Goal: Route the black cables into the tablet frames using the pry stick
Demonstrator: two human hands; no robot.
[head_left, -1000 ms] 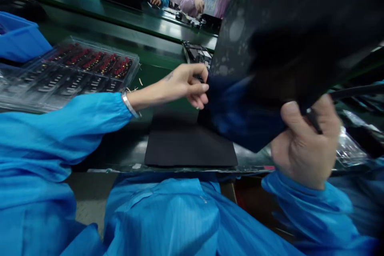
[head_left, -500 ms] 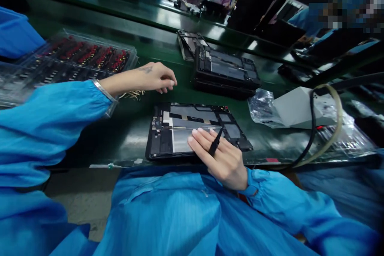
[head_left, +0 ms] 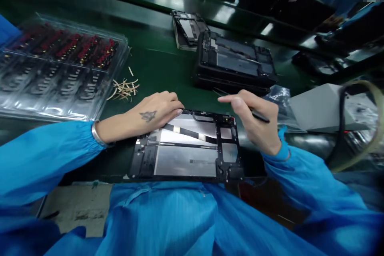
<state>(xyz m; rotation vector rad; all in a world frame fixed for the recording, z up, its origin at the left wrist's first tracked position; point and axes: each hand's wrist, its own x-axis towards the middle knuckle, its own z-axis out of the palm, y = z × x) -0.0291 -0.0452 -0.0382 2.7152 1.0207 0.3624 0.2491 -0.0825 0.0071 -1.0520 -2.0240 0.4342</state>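
Observation:
An opened tablet lies near the bench's front edge, its silvery inner plate, dark tape strip and black frame showing. Over its upper left part rests my left hand, fingers bent together at the far edge and gripping there; the hand hides that corner. To the right, my right hand is raised beside the tablet's upper right corner. It is closed on black tweezers, whose thin tips point up and left, apart from the tablet.
A clear plastic tray of small red and black parts is at left, with loose tan strips beside it. Stacked tablets stand behind. At right are a white box, clear plastic bags and a looped hose.
My left hand has come down onto the tablet's far edge. My right hand has lifted off the plate and moved up and right, turning the tweezers into its fingers. The tablet has shifted slightly.

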